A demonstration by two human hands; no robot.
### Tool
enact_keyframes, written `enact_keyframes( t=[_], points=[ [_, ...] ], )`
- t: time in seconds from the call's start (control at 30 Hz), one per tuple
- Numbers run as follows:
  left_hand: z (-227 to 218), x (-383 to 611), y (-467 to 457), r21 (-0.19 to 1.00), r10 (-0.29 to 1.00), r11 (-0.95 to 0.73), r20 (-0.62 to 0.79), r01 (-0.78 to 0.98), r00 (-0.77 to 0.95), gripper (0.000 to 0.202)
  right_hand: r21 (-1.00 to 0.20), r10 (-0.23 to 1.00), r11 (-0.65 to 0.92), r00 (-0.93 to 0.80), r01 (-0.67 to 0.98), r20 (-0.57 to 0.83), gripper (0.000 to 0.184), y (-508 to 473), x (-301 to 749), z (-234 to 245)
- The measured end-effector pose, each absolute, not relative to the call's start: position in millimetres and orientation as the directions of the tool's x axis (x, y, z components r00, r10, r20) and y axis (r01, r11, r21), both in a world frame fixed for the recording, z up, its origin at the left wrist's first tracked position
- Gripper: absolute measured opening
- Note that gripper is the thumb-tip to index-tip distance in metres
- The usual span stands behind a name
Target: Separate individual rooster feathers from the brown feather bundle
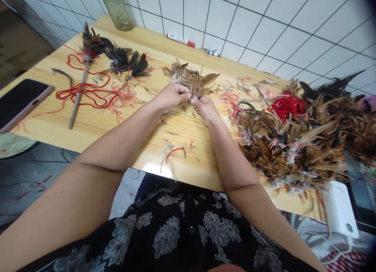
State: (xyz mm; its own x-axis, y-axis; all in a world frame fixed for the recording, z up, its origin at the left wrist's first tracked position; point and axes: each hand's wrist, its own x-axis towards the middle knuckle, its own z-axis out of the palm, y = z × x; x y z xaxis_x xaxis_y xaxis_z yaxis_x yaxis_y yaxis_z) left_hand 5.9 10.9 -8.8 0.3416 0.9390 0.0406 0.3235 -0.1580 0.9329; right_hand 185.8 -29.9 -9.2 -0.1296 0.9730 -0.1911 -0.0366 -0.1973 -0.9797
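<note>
Over the wooden tabletop (189,125), pinched brown feathers (202,84) slant lengthwise away and rightward.

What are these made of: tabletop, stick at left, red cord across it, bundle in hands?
Tabletop: wood or wood-look laminate, glossy; pale grain, bright reflection.
Stick: likely wood or bamboo, matte; dull brown, slim, straight.
Red cord: probably textile, natural or synthetic unclear; limp loops, matte look.
Bundle: feathers, mostly soft-looking; brown vanes, fluffy paler parts.

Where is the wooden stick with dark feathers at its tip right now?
In the head view, the wooden stick lies on the left of the table, between the phone and the left hand, with loose red cord on both sides.
</note>
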Motion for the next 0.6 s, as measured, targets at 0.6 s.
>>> enact_keyframes(
  t=[0.6],
  points=[
    [-15,16,7,0.773,0.924,-0.350,0.193,0.529,0.328,0.030,-0.768,0.993,-0.118,0.055,0.629,-0.107,0.026,-25,182,-24]
  ],
)
